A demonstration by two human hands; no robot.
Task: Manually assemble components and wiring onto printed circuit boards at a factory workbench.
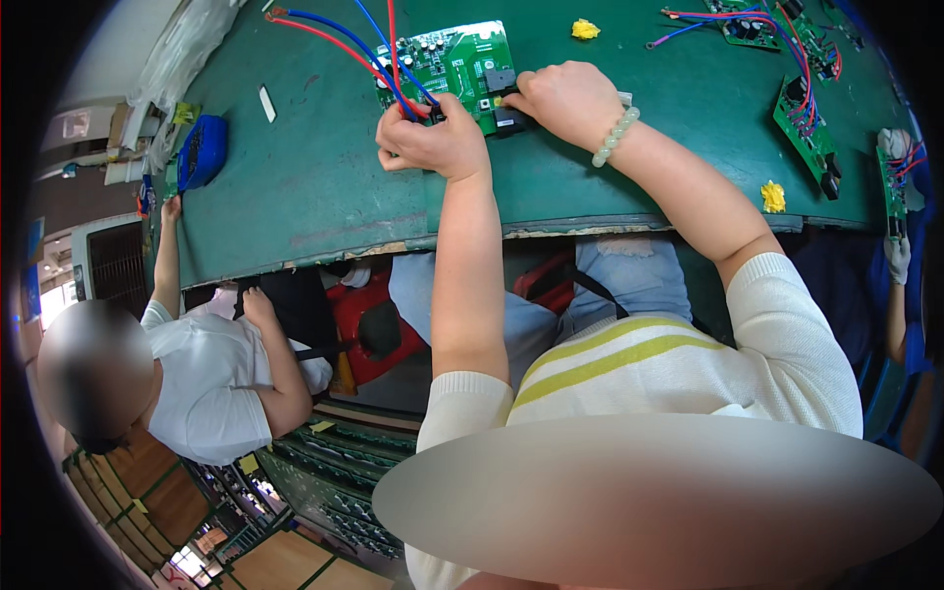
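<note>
A green circuit board (454,65) with black, white and silver parts lies on the green table in front of me. My left hand (433,140) is closed at its lower left corner, fingers curled where red and blue wires (339,37) meet the board. The wires run up and to the left from there. At the board's right edge, my right hand (570,101) is closed, its thumb side against a black block-shaped part (503,116) with a bit of yellow beside it. My fingers cover that lower left corner. A pale green bead bracelet (617,137) circles my right wrist.
More circuit boards with wires (808,138) lie to the right. Crumpled yellow pieces (585,29) and a thin white strip (267,103) rest on the green table (324,187). A co-worker (216,379) sits at left near a blue object (203,151); a co-worker's gloved hand (897,261) shows at far right.
</note>
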